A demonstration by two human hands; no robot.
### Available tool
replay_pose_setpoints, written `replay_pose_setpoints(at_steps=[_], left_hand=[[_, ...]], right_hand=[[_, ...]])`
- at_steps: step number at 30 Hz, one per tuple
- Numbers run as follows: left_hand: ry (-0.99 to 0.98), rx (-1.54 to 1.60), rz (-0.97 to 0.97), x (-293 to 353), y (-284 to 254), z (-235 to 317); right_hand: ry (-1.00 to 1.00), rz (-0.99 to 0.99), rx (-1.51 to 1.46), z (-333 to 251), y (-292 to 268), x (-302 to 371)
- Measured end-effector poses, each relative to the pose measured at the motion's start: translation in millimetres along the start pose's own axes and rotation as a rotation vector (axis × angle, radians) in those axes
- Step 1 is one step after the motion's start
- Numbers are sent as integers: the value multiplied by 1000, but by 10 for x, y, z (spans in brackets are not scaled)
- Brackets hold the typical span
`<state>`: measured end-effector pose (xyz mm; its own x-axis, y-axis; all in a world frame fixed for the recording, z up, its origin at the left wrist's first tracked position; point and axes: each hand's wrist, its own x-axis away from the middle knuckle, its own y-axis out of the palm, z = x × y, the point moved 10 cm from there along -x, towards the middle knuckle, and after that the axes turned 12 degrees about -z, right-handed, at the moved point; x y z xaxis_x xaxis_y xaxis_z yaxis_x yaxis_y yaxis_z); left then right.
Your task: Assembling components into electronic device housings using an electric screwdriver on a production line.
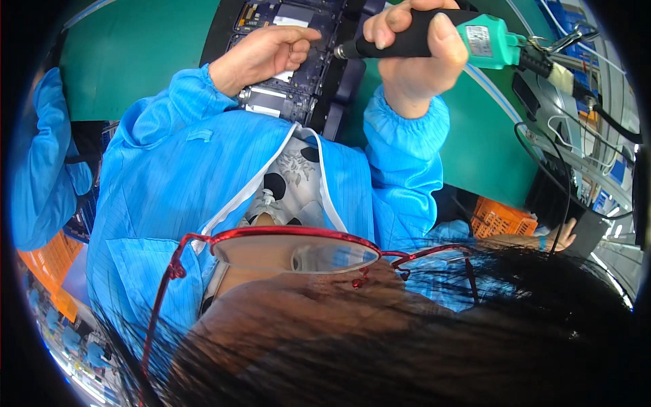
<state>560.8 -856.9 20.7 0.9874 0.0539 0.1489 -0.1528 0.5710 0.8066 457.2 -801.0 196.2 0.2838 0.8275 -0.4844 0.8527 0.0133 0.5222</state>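
My right hand [424,64] is wrapped around an electric screwdriver [485,41] with a black grip and a green rear end. The screwdriver lies nearly level, its metal tip [341,51] pointing left, close to my left hand. That left hand [268,55] is closed, fingers curled in and the index finger reaching right; what it holds, if anything, is hidden. Beneath it are opened electronic devices with dark circuit boards [298,102] and silvery-white panels [293,15]. They sit in a dark tray [215,42].
A green work mat [115,57] covers the bench. From the screwdriver's rear, a metal clip [573,37] and a black cable [610,122] run right. Orange crates [502,218] stand below the bench. Other people's blue sleeve [47,156] and hand [563,236] show at the sides.
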Motion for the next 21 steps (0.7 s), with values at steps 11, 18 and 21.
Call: replay_pose_setpoints(at_steps=[11, 18, 21], left_hand=[[28, -297, 201, 33, -220, 34], [14, -20, 105, 4, 37, -5], [12, -8, 85, 35, -25, -19]], right_hand=[[182, 92, 90, 275, 64, 676], [255, 130, 368, 285, 82, 794], [203, 98, 306, 320, 124, 786]])
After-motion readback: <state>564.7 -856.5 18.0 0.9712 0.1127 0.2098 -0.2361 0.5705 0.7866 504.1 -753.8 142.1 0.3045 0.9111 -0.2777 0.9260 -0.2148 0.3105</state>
